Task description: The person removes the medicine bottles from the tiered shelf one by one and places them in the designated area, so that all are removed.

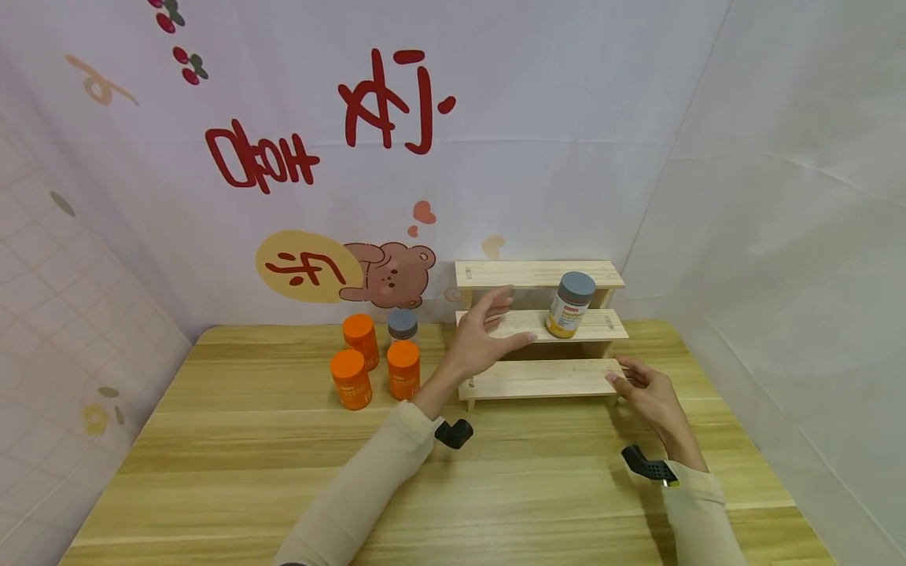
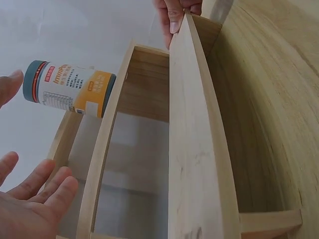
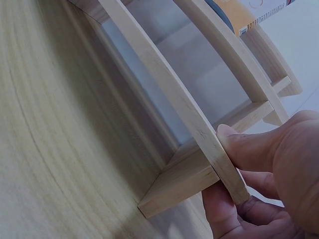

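Observation:
A three-step wooden shelf (image 1: 545, 379) stands against the back wall. On its middle step sits a bottle (image 1: 569, 305) with a grey-blue lid and a white and yellow label, upright. My left hand (image 1: 484, 338) hovers over the left part of the steps, fingers spread, apart from the bottle; in the left wrist view a gap shows between the fingers (image 2: 60, 194) and the bottle (image 2: 70, 88). With thumb above and fingers below, my right hand (image 1: 647, 397) grips the right end of the lowest step. The right wrist view shows this pinch on the board (image 3: 199, 127) closely.
Left of the shelf stand several orange bottles (image 1: 351, 380) in a group, with another grey-lidded bottle (image 1: 403, 325) behind them. The wood-grain table (image 1: 538, 479) runs to a printed cloth wall (image 1: 552, 173) at the back and sides.

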